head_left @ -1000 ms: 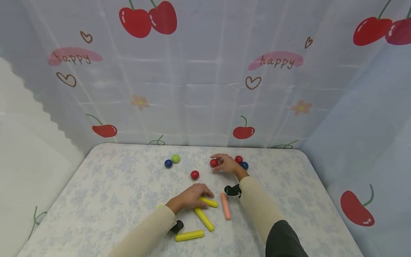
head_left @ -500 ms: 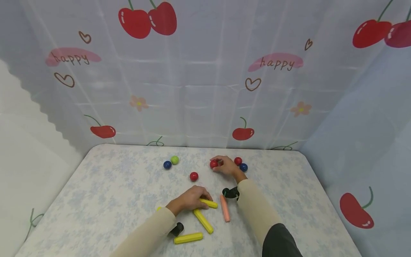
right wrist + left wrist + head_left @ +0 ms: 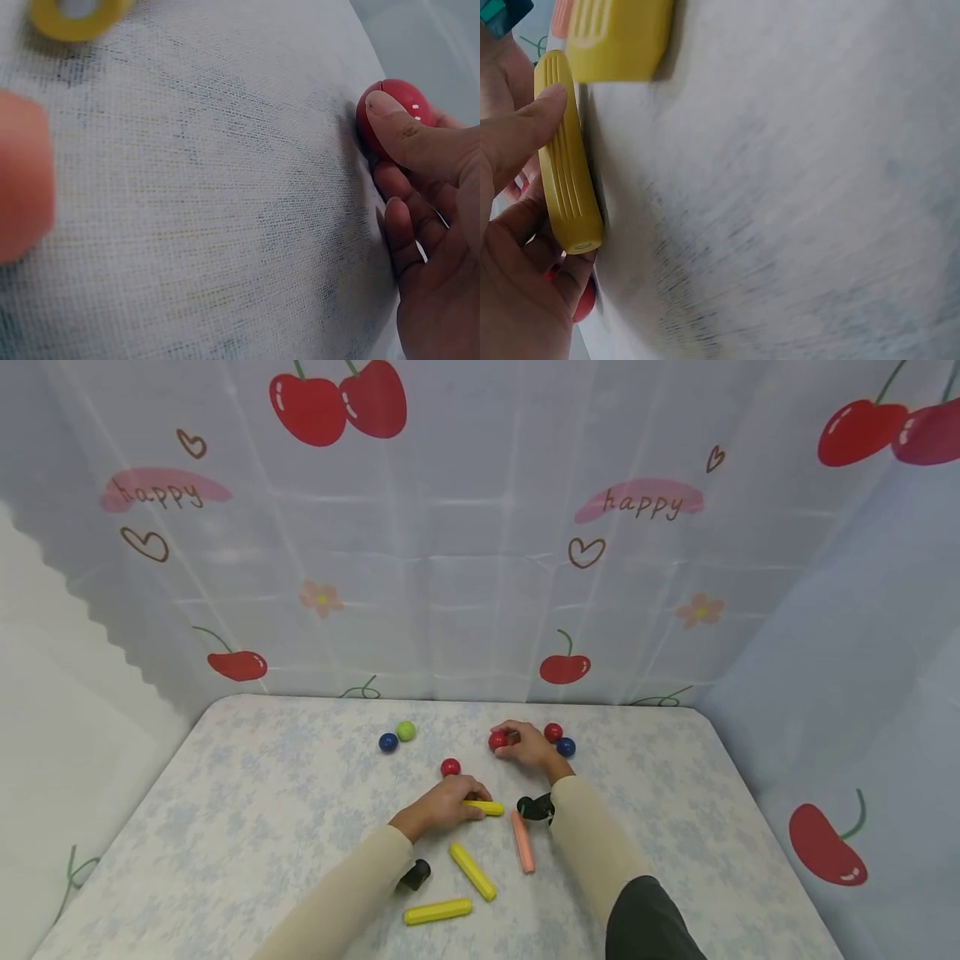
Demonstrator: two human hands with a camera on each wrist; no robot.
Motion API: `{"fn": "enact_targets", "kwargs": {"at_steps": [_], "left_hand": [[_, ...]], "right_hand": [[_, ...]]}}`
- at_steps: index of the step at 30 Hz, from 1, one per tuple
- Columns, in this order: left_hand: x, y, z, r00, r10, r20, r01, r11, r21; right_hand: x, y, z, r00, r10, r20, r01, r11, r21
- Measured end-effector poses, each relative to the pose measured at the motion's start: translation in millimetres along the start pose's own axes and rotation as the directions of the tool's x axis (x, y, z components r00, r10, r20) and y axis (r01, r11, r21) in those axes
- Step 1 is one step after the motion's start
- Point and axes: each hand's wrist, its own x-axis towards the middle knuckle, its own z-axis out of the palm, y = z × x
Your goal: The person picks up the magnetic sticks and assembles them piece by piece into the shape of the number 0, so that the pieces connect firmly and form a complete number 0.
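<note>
My left hand (image 3: 441, 803) pinches a ribbed yellow stick (image 3: 568, 169) between thumb and fingers, low over the table. Just beyond that hand is a red ball (image 3: 450, 767), partly covered by it in the left wrist view. Farther back, my right hand (image 3: 528, 748) holds another red ball (image 3: 411, 101), its thumb against the near side; the ball is at the table surface. A third red ball (image 3: 552, 732) and a blue ball (image 3: 566, 747) lie close together to the right of this hand.
Two more yellow sticks (image 3: 473, 871) and a salmon-pink stick (image 3: 523, 842) lie nearer on the table (image 3: 247, 810). At the back left, a blue ball (image 3: 387, 742) lies beside a green ball (image 3: 406, 731). A cherry-printed curtain (image 3: 480, 610) hangs behind the table.
My left hand has moved forward with the yellow stick, away from the other yellow stick and toward the nearest red ball. My right hand has stayed on its red ball.
</note>
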Motion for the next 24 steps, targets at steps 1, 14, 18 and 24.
{"fn": "enact_targets", "kwargs": {"at_steps": [1,14,18,24], "left_hand": [[1.2,-0.9,-0.9,1.0,-0.001,-0.002,0.001,1.0,-0.001],[15.4,-11.2,-17.6,0.997,-0.065,-0.051,0.067,0.997,0.03],[20.3,-14.2,-22.4,0.994,-0.077,-0.082,0.081,0.995,0.05],[28.9,-18.9,-25.2,0.989,-0.104,-0.108,0.109,0.993,0.038]], "right_hand": [[1,1,0,1.0,0.005,0.0,-0.005,1.0,0.001],[2,5,2,1.0,-0.01,0.0,0.01,1.0,0.017],[2,4,2,1.0,-0.013,-0.001,0.013,1.0,0.022],[2,4,2,1.0,0.016,-0.002,-0.016,0.999,0.037]]}}
